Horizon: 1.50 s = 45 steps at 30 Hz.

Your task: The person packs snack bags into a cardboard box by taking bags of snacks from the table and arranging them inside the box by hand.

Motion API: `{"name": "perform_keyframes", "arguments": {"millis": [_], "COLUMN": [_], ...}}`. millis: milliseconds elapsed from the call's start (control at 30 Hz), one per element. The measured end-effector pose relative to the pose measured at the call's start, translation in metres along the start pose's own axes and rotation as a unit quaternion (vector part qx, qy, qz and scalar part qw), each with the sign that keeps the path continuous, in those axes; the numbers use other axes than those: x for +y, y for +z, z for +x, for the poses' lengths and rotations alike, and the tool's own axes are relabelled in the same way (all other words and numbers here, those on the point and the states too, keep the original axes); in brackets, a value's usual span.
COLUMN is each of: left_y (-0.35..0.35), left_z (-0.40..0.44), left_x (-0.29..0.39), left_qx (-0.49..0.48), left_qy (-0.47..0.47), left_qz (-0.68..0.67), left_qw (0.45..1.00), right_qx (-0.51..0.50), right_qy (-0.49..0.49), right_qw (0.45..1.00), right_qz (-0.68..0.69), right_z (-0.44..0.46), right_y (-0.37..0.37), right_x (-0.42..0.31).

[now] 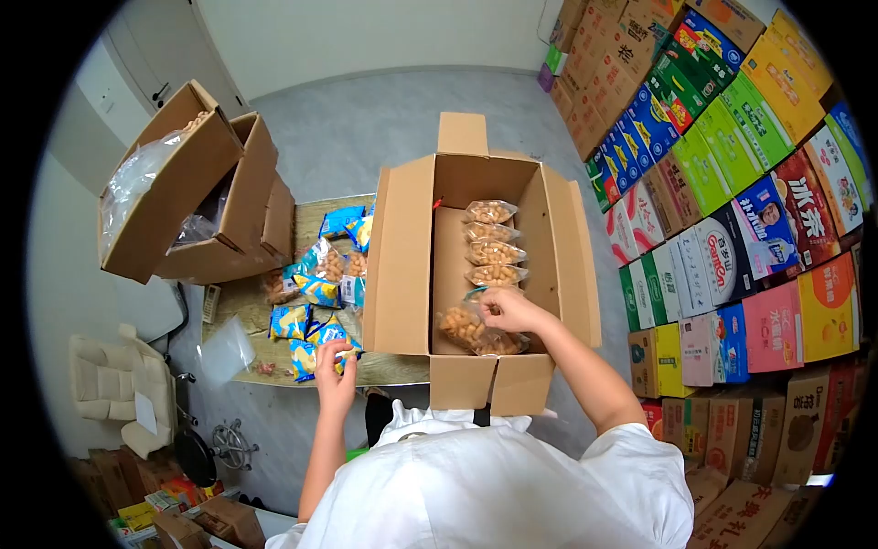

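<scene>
At the right end of the bench (402, 369), our right hand (512, 311) reaches into a cardboard box (485, 178), its fingers together on what looks like the top edge of a clear bag of peanuts (460, 325). The bag sits at the near end of the box, a little left of the line formed by the row of matching bags (495, 252) beyond it; another bag (503, 345) shows beneath our wrist. Our left hand (337, 377) hangs left of the box by the blue-and-yellow packets (290, 322), its fingers curled; we cannot tell whether they touch a packet.

To place this bag well, we judge, we should grip only its top edge, let the peanuts settle low, and bring it rightward into line before letting go. Its face ought to rest evenly against its neighbor, without crushing shells or folding the plastic under. A soft bag like this could slump if released early, so our left hand would serve best inside, bracing the row while our right squares the corners.
</scene>
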<state>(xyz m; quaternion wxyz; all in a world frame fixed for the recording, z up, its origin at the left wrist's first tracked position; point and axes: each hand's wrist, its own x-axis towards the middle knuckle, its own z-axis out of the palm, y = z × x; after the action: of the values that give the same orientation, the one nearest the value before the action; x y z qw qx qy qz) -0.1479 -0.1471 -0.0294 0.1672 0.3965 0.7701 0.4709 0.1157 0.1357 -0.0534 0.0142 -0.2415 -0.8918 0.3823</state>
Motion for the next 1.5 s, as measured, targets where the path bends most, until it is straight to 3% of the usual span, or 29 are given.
{"name": "perform_keyframes", "arguments": {"millis": [67, 100, 167, 200, 333, 433, 500, 567, 633, 667, 767, 800, 833, 900, 967, 1033, 1100, 1167, 1233, 1500], "left_y": [0.0, 0.0, 0.001, 0.001, 0.006, 0.009, 0.005, 0.002, -0.006, -0.009, -0.017, -0.019, -0.022, -0.023, -0.02, -0.006, 0.005, 0.013, 0.028, 0.06], "left_z": [0.002, 0.003, 0.005, 0.007, 0.01, 0.012, 0.013, 0.014, 0.018, 0.018, 0.02, 0.02, 0.02, 0.019, 0.014, 0.005, -0.005, -0.008, -0.017, -0.021], "left_x": [0.0, -0.002, -0.003, -0.001, 0.004, 0.008, 0.006, 0.002, -0.011, -0.021, -0.072, -0.083, -0.094, -0.115, -0.137, -0.174, -0.2, -0.17, -0.185, -0.186], "left_qx": [-0.002, -0.004, -0.01, -0.01, -0.022, -0.025, -0.021, -0.015, 0.011, 0.038, 0.07, 0.077, 0.077, 0.08, 0.075, 0.072, 0.046, 0.029, 0.012, 0.093], "left_qy": [0.001, 0.003, 0.006, 0.005, -0.007, -0.002, 0.01, 0.018, -0.016, -0.021, -0.107, -0.111, -0.115, -0.141, -0.179, -0.206, -0.2, -0.216, -0.227, -0.331], "left_qz": [0.0, 0.005, 0.01, 0.014, -0.008, -0.003, 0.01, 0.021, -0.001, -0.004, -0.069, -0.066, -0.051, -0.026, 0.022, 0.022, 0.108, 0.112, 0.13, 0.167], "left_qw": [1.0, 1.0, 1.0, 1.0, 1.0, 1.0, 1.0, 1.0, 1.0, 0.999, 0.989, 0.989, 0.989, 0.986, 0.981, 0.976, 0.973, 0.969, 0.965, 0.924], "right_qx": [0.018, 0.02, -0.099, -0.105, -0.154, -0.133, -0.312, -0.279, -0.206, -0.129, -0.219, -0.276, -0.329, -0.305, -0.315, -0.264, -0.231, -0.194, -0.179, -0.11], "right_qy": [-0.145, -0.145, -0.063, -0.093, -0.062, -0.137, -0.102, -0.1, 0.029, 0.008, 0.072, -0.008, -0.015, -0.054, 0.01, -0.001, 0.026, 0.057, 0.105, 0.067], "right_qw": [0.984, 0.984, 0.99, 0.99, 0.982, 0.97, 0.942, 0.955, 0.976, 0.99, 0.973, 0.959, 0.943, 0.948, 0.948, 0.965, 0.972, 0.978, 0.976, 0.988], "right_qz": [0.105, 0.106, 0.075, 0.028, -0.087, -0.151, -0.062, -0.001, 0.067, 0.05, -0.002, -0.057, -0.046, -0.067, -0.051, 0.012, 0.025, 0.041, 0.073, 0.086], "right_z": [-0.001, -0.001, 0.001, 0.009, 0.032, 0.049, 0.056, 0.061, 0.055, 0.06, 0.059, 0.059, 0.058, 0.056, 0.059, 0.057, 0.054, 0.054, 0.054, 0.054], "right_y": [0.001, -0.004, -0.012, -0.004, 0.016, 0.045, 0.045, 0.045, 0.016, 0.026, 0.025, 0.03, 0.04, 0.052, 0.033, 0.03, 0.028, 0.024, 0.011, 0.009], "right_x": [-0.007, -0.018, -0.043, -0.039, -0.07, -0.057, -0.049, -0.021, -0.041, -0.025, -0.041, -0.037, -0.032, -0.019, -0.033, -0.021, -0.013, -0.014, -0.023, -0.013]}}
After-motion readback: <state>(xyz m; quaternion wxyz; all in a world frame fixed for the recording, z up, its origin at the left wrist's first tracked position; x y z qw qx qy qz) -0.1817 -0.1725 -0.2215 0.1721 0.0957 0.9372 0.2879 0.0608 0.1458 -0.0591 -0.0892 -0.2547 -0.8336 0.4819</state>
